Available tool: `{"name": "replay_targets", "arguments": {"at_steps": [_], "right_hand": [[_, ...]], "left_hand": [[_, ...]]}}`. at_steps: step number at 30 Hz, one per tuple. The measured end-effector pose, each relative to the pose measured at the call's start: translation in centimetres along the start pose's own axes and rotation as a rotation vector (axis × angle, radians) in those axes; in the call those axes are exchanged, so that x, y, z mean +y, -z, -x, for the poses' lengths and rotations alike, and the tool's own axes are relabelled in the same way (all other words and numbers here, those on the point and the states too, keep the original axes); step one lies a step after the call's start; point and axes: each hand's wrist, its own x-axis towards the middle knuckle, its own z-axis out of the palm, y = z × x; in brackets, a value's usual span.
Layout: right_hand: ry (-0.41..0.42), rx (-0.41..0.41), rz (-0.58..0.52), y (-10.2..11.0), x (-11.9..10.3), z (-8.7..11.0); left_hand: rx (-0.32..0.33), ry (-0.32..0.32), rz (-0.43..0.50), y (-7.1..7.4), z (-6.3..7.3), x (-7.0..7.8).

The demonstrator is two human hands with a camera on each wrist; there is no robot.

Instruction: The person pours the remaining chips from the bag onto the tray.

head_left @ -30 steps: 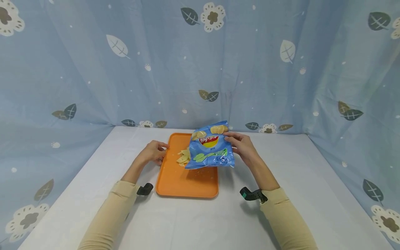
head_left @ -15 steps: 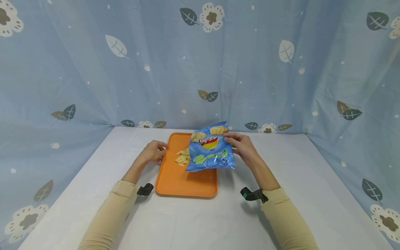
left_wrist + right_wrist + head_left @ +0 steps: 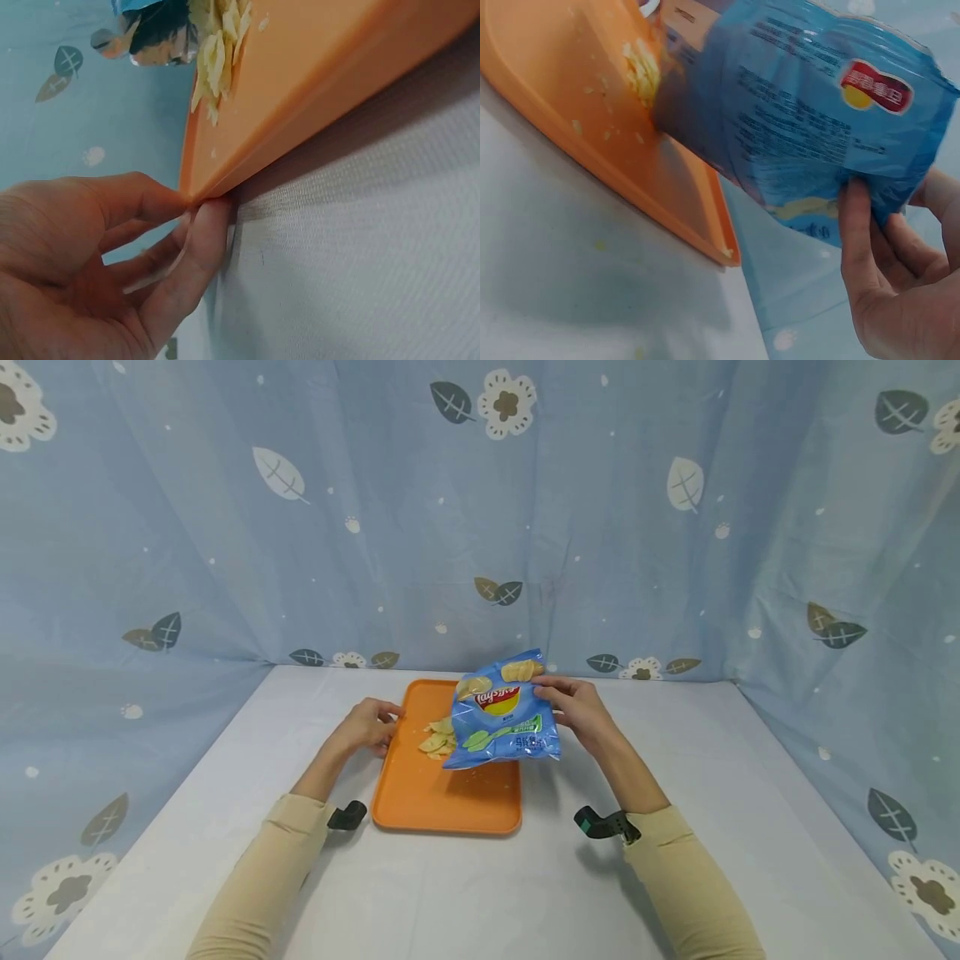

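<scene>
An orange tray [image 3: 442,806] lies on the white table, tilted-looking in both wrist views. My left hand [image 3: 365,725] pinches its left rim between thumb and finger, as the left wrist view shows. Over the tray's right half, my right hand [image 3: 581,710] grips a blue bag of potato chips [image 3: 498,718] by its right side. The bag leans with its silvery open end [image 3: 161,34] toward the left, just above the tray. A small heap of chips [image 3: 437,739] lies on the tray beside that end, partly hidden by the bag. Crumbs [image 3: 607,135] dot the tray around it.
A white cloth [image 3: 675,760] covers the table. Behind it and at both sides hangs a blue curtain [image 3: 360,568] with leaf and flower prints. Each wrist carries a black camera mount, such as the right mount [image 3: 600,825].
The chip bag has tilted and shifted very slightly in my right hand. My left hand keeps its place at the tray's rim.
</scene>
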Motion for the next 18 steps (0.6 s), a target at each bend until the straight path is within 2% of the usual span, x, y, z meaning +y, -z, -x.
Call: {"name": "replay_targets", "arguments": {"at_steps": [18], "right_hand": [[-0.004,0.000,0.054,-0.23,-0.61,-0.13]], "left_hand": [[-0.002,-0.018,-0.012,0.07,-0.06,-0.09]]}}
